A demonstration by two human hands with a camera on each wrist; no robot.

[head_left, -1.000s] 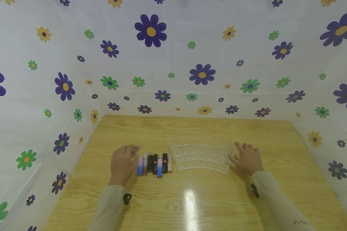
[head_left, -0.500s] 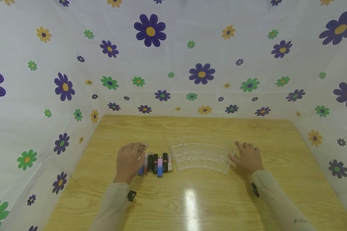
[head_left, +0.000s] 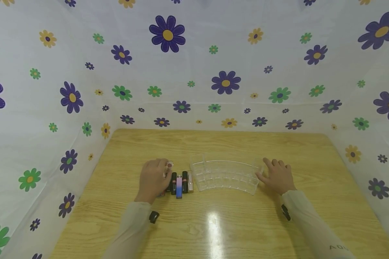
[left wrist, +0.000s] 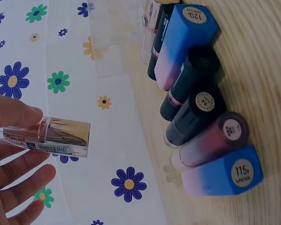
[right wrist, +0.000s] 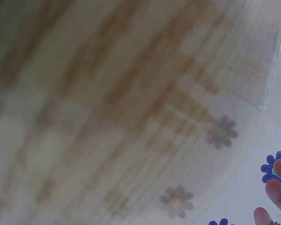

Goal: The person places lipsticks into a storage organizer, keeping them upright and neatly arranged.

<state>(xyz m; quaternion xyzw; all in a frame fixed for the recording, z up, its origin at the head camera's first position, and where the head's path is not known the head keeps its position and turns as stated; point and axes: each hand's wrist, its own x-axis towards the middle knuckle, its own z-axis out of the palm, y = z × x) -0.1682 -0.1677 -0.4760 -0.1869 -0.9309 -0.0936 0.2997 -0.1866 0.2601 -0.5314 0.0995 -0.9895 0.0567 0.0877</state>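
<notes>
My left hand (head_left: 153, 180) is over the left part of a row of lipsticks, hiding some of them from the head view. It pinches a lipstick tube (left wrist: 65, 136) with a shiny rose-gold end and a clear part between thumb and fingers. Below it in the left wrist view lie a blue-pink lipstick (left wrist: 222, 171) marked 115, a pink-red tube (left wrist: 213, 140), several black tubes (left wrist: 196, 115) and another blue-pink lipstick (left wrist: 187, 40). My right hand (head_left: 278, 177) is at the right end of a clear curved organizer (head_left: 227, 189), thumb and forefinger at its edge, other fingers relaxed.
The organizer has several small compartments and stands just right of the row. A clear-and-pale tube (head_left: 190, 182) ends the row on that side. Flower-printed cloth (head_left: 194, 64) rises behind and beside the wooden table (head_left: 194, 230).
My left hand has moved right with the lipstick tube, from beside the row to above its left part, covering more of the tubes. My right hand and the organizer stay in place.
</notes>
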